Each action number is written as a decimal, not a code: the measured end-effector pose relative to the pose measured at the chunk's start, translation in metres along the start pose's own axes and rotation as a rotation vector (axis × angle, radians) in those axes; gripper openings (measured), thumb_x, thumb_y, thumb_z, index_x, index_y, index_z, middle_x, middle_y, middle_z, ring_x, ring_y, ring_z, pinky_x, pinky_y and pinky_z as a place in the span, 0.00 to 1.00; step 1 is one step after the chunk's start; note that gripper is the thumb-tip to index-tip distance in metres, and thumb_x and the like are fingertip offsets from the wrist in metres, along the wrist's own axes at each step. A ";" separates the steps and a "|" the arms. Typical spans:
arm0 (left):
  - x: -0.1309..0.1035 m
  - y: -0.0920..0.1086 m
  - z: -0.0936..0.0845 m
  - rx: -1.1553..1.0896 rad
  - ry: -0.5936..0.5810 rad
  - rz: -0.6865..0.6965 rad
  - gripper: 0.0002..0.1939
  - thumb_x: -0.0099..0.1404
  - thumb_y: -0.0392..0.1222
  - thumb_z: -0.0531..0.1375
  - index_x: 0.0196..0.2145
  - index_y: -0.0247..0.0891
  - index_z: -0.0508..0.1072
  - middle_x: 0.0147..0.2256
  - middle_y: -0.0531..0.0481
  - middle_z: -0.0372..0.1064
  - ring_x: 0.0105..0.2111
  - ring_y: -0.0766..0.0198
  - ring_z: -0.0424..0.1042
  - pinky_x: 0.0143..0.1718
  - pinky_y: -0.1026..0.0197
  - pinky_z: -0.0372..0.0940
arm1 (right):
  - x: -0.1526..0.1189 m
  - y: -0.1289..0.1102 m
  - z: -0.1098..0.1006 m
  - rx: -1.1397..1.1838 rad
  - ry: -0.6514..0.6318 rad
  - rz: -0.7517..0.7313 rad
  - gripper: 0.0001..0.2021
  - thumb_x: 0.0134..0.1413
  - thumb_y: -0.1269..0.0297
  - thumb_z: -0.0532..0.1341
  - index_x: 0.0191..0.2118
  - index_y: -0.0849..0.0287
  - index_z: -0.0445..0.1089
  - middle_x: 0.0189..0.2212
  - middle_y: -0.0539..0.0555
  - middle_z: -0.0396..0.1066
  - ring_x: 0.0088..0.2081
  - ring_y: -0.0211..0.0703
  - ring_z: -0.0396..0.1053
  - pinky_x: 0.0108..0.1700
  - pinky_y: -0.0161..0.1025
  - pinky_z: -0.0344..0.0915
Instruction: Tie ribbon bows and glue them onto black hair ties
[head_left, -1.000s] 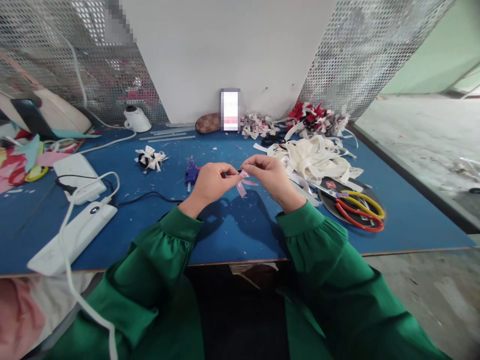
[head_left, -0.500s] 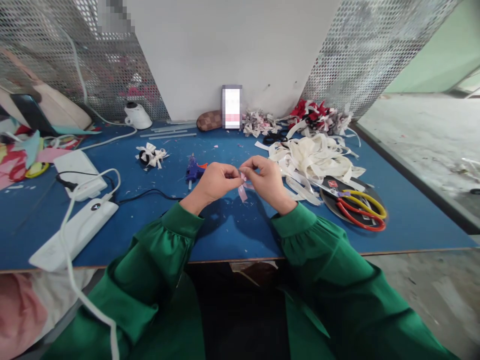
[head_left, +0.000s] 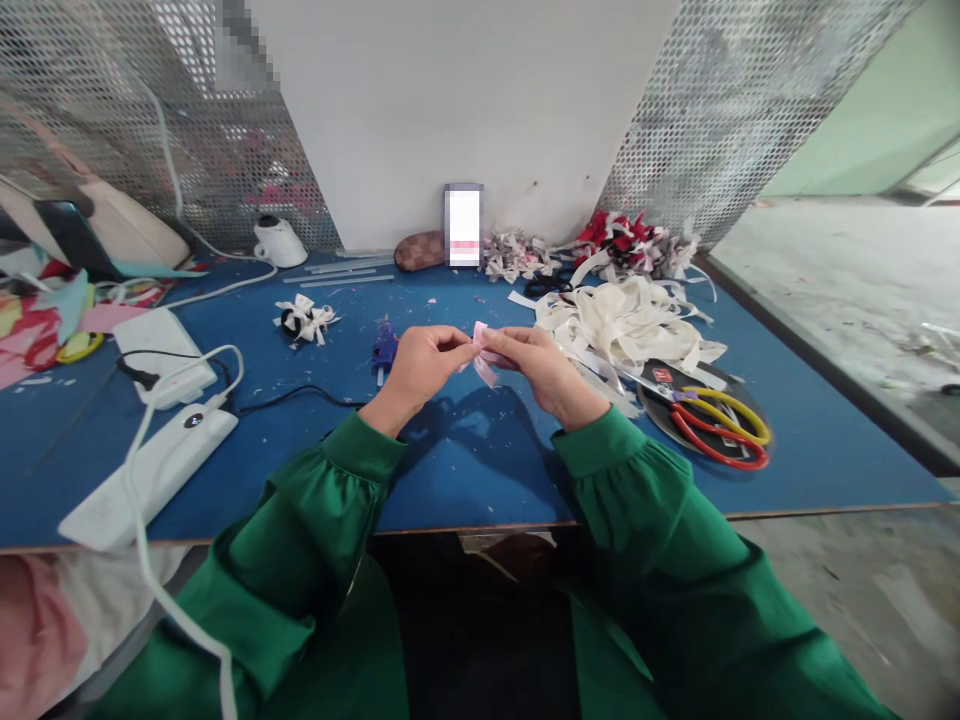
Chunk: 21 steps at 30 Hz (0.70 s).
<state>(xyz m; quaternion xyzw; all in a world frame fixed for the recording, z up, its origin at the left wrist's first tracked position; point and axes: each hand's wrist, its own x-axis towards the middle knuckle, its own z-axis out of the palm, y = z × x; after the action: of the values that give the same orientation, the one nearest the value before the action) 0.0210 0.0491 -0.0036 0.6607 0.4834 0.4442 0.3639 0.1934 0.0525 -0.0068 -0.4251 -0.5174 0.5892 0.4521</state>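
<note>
Between my two hands, just over the middle of the blue table, is a pink ribbon [head_left: 486, 372] with a loop standing up and a tail hanging down. My left hand [head_left: 429, 362] pinches it from the left between thumb and fingers. From the other side my right hand [head_left: 536, 362] pinches the same ribbon, its fingertips close to the left ones. A blue glue gun [head_left: 384, 346] stands just left of my left hand, partly hidden by it. Right of my right hand lies a heap of cream ribbon [head_left: 626, 320].
Scissors with red and yellow handles [head_left: 720, 430] rest on a dark round disc at the right. White power strips [head_left: 154, 475] with cables lie at the left. A lit phone [head_left: 464, 225] leans on the back panel beside piled bows [head_left: 517, 256]. White bows [head_left: 306, 318] sit left of centre.
A pink ribbon loop now stands up above my fingertips. My right hand has turned flatter, its wrist shifting slightly right. The left hand has barely moved.
</note>
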 end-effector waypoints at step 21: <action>0.000 -0.001 0.001 -0.058 0.019 -0.028 0.09 0.54 0.40 0.67 0.33 0.36 0.74 0.27 0.51 0.74 0.27 0.65 0.73 0.32 0.62 0.66 | 0.000 0.009 0.004 0.136 0.006 0.097 0.18 0.35 0.50 0.75 0.27 0.61 0.76 0.22 0.51 0.72 0.23 0.34 0.60 0.27 0.36 0.52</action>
<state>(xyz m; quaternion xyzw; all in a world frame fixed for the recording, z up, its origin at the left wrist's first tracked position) 0.0218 0.0496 -0.0044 0.6385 0.4831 0.4593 0.3846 0.1884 0.0509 -0.0155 -0.4198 -0.4537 0.6428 0.4526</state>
